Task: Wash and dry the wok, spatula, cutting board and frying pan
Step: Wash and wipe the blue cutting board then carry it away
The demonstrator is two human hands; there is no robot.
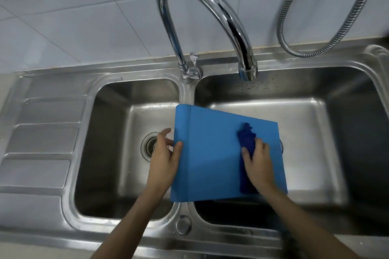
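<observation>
A blue cutting board (210,153) is held flat over the double sink, above the divider and the right basin. My left hand (164,153) grips its left edge, thumb on top and fingers underneath. My right hand (257,162) presses a dark blue cloth (246,141) onto the board's right part, fingers curled over the cloth. The wok, spatula and frying pan are not in view.
The steel double sink has a left basin with a drain (149,146) and a right basin (305,122). A curved chrome tap (202,6) arches over the divider with no water running. A ridged draining board (42,132) lies at left, and a metal hose (315,27) hangs at the upper right.
</observation>
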